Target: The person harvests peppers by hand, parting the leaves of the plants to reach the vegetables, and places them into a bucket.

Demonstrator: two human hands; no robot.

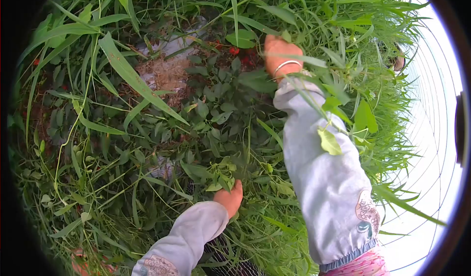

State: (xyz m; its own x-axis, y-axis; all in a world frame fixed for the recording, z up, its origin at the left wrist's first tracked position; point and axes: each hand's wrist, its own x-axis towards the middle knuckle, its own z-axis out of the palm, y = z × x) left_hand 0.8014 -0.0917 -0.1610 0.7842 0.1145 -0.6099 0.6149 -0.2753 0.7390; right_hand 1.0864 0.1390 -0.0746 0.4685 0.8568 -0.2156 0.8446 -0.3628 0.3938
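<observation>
My right hand (283, 57), with a bracelet at the wrist, reaches into tall grass at upper centre. It looks closed, but leaves hide its fingertips and whatever they hold. Just left of it, red fruits (234, 50) show among dark leaves. Lower down, my left hand (229, 199) is beside the pale green leaves (222, 182) of a plant. One digit of it points up; the other fingers are hidden behind the hand and foliage. Both forearms wear light grey sleeve covers (321, 163).
Low dark-leaved plants (211, 104) fill the middle, with dry straw (164, 75) and pale ground sheeting (176, 45) behind. Long grass blades (140, 87) cross the left side. Dense grass (382, 104) lines the right, before a bright curved covering (431, 109). Dark mesh (230, 261) shows at the bottom.
</observation>
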